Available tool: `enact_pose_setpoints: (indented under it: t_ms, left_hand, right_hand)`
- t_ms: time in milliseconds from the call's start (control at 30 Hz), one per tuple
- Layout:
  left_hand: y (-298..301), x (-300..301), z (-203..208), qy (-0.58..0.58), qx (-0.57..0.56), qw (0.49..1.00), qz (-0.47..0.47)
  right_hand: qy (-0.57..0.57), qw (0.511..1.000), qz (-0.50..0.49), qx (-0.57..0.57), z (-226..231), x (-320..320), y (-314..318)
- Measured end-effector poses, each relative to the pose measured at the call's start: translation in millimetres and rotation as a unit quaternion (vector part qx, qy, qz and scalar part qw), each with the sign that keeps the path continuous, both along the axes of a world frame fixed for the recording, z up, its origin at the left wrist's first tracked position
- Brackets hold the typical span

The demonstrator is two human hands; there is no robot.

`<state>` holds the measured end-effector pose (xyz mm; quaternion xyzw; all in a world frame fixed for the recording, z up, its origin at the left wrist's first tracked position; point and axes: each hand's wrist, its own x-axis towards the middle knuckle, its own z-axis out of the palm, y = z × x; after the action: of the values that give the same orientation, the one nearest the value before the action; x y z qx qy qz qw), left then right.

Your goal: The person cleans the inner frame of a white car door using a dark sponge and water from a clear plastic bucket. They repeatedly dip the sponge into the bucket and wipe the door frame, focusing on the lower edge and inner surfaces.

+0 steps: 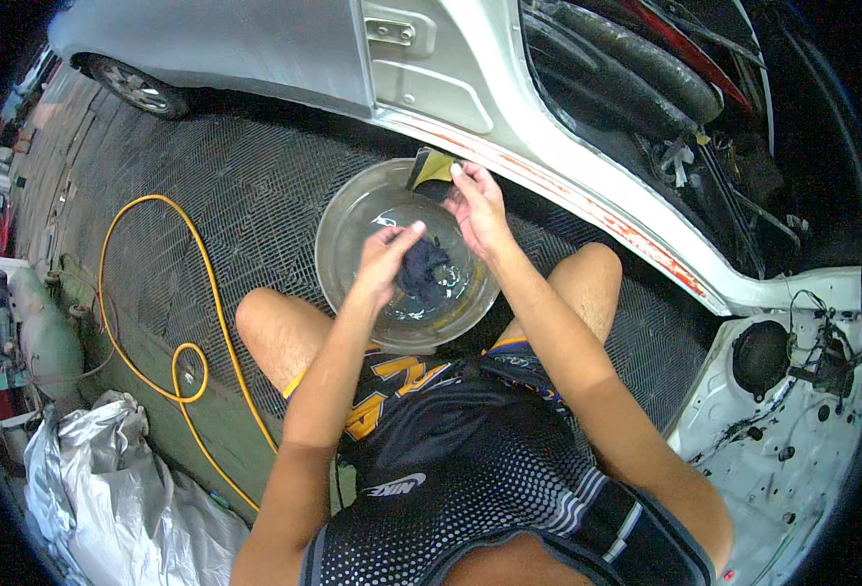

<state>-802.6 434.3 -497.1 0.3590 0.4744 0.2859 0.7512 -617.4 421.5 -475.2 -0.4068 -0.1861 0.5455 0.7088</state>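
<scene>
A round metal basin with water in it stands on the floor between my knees. Over it, my left hand is closed on a wadded dark cloth, which hangs at the water; its lower part is hard to tell from the wet surface. My right hand, above the basin's far right rim, pinches a bent sheet of sandpaper between thumb and fingers. One face of the sheet is yellow, the other dark. Its edge reaches past the rim toward the car's sill.
A car body runs across the far side, its pale door sill scraped to orange patches. A detached door panel stands at right. A yellow hose loops over the ribbed floor at left, near a silver sheet.
</scene>
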Motion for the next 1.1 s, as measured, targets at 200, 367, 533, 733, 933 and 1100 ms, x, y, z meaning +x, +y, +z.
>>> enact_pose_setpoints:
  t_ms: [200, 367, 533, 733, 933, 1100]
  left_hand:
    - [73, -21, 48, 0.255, 0.488, 0.832, 0.059]
    - [127, -24, 38, 0.406, 0.553, 0.726, -0.039]
    - [127, -20, 16, 0.436, 0.540, 0.717, -0.072]
    - [124, -18, 17, 0.452, 0.529, 0.714, -0.076]
    - [126, -21, 15, 0.456, 0.526, 0.714, -0.065]
    - [126, -19, 20, 0.468, 0.507, 0.720, -0.079]
  right_hand:
    - [0.069, 0.994, 0.048, -0.066, 41, 22, -14]
    - [-0.437, 0.895, -0.017, -0.086, 14, 62, -21]
    - [-0.813, 0.548, -0.197, -0.008, 22, 124, 8]
    - [-0.845, 0.495, -0.196, 0.057, -1, 128, 47]
    - [-0.814, 0.500, -0.248, 0.162, 39, 155, 78]
    - [-0.836, 0.459, -0.213, 0.212, 80, 141, 107]
